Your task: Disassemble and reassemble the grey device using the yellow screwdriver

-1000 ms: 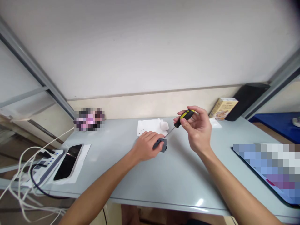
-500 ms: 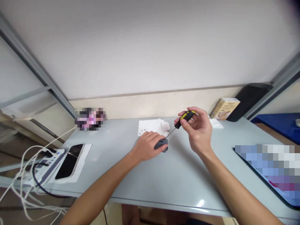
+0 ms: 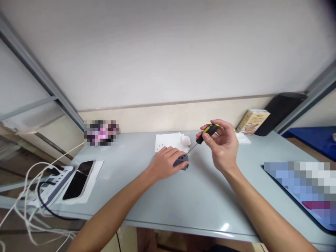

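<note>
My left hand (image 3: pixel 168 162) is closed around a small dark grey slotted box (image 3: pixel 184 163) and holds it on the grey table (image 3: pixel 210 206). In my right hand (image 3: pixel 222 147) is a black and yellow screwdriver (image 3: pixel 210 130), gripped by its handle. The shaft slants down to the left, and its tip meets the upper edge of the box, where the exact contact point is too small to make out. Just behind my left hand lies a white paper sheet (image 3: pixel 168 140) with several tiny dark specks and a rounded white case (image 3: pixel 185 140) on it.
At the left are a phone (image 3: pixel 78 180) on white paper and a power strip (image 3: pixel 52 187) with tangled cables. A yellow carton (image 3: pixel 252 121) and a black cylinder (image 3: pixel 280 113) stand at the back right. A blurred-out mat (image 3: pixel 301 196) covers the right side.
Both hands, the box and the screwdriver keep nearly the same pose. The whole view has shifted very slightly.
</note>
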`<state>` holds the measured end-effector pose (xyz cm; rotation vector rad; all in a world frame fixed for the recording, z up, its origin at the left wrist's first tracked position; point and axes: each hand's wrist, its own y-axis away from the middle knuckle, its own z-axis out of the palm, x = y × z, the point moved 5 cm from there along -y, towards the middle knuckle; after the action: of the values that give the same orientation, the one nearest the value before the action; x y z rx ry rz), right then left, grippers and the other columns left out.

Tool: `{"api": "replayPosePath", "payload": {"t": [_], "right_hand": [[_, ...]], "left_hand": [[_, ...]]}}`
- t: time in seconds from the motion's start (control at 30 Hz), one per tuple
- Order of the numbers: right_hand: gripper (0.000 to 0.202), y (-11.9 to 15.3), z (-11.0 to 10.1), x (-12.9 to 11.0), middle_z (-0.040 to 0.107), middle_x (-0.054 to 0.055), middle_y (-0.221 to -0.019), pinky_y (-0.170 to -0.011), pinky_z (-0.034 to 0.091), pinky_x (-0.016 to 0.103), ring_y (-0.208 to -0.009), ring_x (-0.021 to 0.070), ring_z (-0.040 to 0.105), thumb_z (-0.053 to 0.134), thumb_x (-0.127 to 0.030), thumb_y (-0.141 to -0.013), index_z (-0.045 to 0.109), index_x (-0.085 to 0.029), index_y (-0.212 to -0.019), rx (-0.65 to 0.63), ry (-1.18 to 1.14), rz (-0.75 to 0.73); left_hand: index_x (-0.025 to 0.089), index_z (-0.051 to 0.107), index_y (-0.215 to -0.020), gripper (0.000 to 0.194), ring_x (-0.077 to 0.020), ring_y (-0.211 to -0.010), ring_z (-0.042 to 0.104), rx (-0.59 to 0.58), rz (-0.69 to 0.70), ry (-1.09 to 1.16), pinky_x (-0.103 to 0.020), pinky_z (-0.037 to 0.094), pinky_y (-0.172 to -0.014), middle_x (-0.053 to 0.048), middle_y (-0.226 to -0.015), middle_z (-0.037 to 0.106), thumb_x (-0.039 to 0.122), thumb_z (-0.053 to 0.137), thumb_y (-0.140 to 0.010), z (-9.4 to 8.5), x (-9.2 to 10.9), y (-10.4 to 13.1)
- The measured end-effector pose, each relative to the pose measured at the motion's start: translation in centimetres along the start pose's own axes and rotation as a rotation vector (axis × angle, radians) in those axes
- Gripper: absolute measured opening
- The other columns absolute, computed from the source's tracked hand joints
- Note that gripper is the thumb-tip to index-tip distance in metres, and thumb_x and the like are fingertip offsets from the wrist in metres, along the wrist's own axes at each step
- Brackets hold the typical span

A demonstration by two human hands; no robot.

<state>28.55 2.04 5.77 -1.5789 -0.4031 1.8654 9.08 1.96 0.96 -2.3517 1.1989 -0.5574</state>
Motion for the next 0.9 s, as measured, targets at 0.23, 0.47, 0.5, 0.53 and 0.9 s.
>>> {"api": "replayPosePath", "payload": {"t": [0.23,0.47,0.5,0.53,0.9], "right_hand": [[0.041,0.07,-0.11,0.04,0.067,0.001,-0.101,-0.078,0.067,0.042,-0.075,0.0176,0.071,0.084,-0.035,-0.083,0.061,-0.031,-0.116,0.010,0.010,-0.007],[0.041,0.06,0.03,-0.02,0.067,0.001,-0.101,-0.077,0.067,0.041,-0.073,0.0169,0.070,0.085,-0.034,-0.082,0.061,-0.032,-0.116,0.009,0.001,0.000],[0.041,0.03,0.02,-0.04,0.067,0.000,-0.101,-0.077,0.066,0.041,-0.072,0.0168,0.070,0.085,-0.034,-0.082,0.061,-0.032,-0.116,0.012,0.003,-0.002],[0.041,0.01,0.00,-0.05,0.067,0.000,-0.100,-0.077,0.066,0.041,-0.072,0.0167,0.070,0.084,-0.034,-0.082,0.061,-0.031,-0.116,0.015,0.005,-0.006],[0.040,0.10,0.07,-0.21,0.065,0.001,-0.099,-0.075,0.066,0.041,-0.078,0.0182,0.070,0.084,-0.034,-0.082,0.062,-0.031,-0.115,0.015,0.013,-0.010]], "left_hand": [[0.021,0.068,-0.112,0.036,-0.0201,-0.091,0.068,-0.020,-0.014,-0.003,-0.034,0.046,-0.082,-0.005,-0.098,0.076,0.051,0.048,-0.107,-0.08,0.05,-0.05],[0.021,0.067,-0.111,0.033,-0.0200,-0.090,0.068,-0.016,-0.024,0.000,-0.035,0.045,-0.082,-0.004,-0.098,0.075,0.050,0.051,-0.106,0.01,0.01,0.02],[0.021,0.067,-0.111,0.033,-0.0200,-0.090,0.068,-0.017,-0.023,-0.001,-0.034,0.045,-0.082,-0.004,-0.098,0.075,0.050,0.051,-0.106,0.06,-0.01,0.05],[0.021,0.067,-0.111,0.033,-0.0201,-0.090,0.067,-0.020,-0.024,-0.003,-0.034,0.045,-0.082,-0.004,-0.098,0.075,0.051,0.051,-0.106,0.11,-0.04,0.07],[0.021,0.067,-0.111,0.036,-0.0198,-0.091,0.067,-0.028,-0.023,-0.001,-0.034,0.045,-0.083,-0.004,-0.098,0.075,0.052,0.048,-0.107,0.08,0.02,-0.06]]}}
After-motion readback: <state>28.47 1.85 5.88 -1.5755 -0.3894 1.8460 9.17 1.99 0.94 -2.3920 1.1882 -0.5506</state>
